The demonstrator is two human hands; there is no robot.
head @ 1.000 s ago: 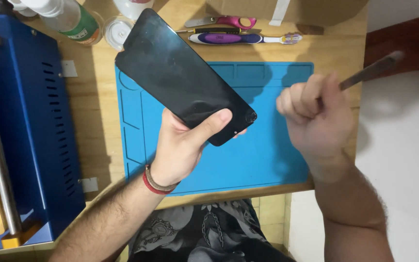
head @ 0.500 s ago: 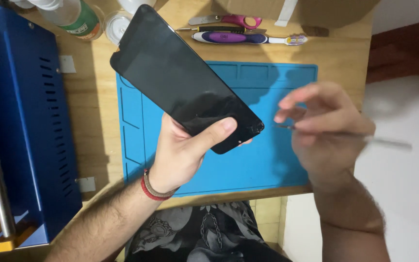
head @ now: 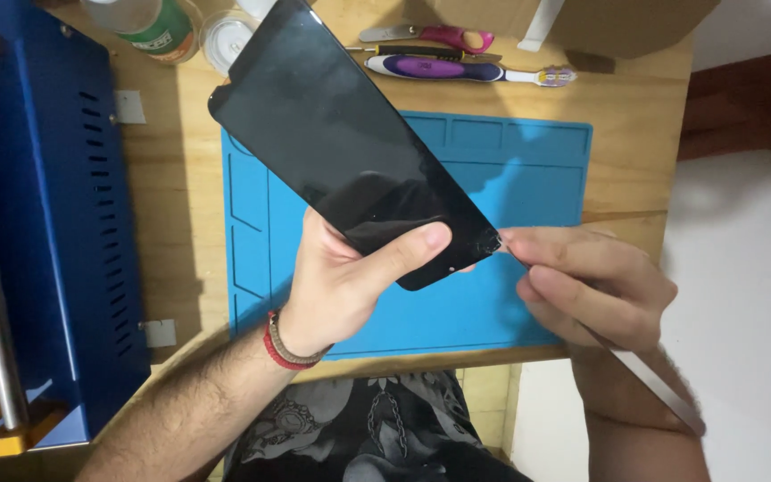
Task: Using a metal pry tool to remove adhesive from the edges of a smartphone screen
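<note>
My right hand (head: 595, 290) has swung its thin metal tool (head: 653, 379) in to the black screen panel's (head: 350, 147) cracked corner at 3 o'clock, fingers pinching; left hand (head: 350, 281) grips the panel, which looks unseparated.

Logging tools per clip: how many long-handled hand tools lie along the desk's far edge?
3: pink-handled scissors farthest back, a thin dark screwdriver just in front, and a purple-and-white toothbrush nearest the blue mat. More may be hidden behind the black screen.

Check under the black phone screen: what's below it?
Below the black screen: blue work mat on the wooden table. Left hand grips its lower end; fingers behind it and the mat's upper-left compartments are covered.
</note>
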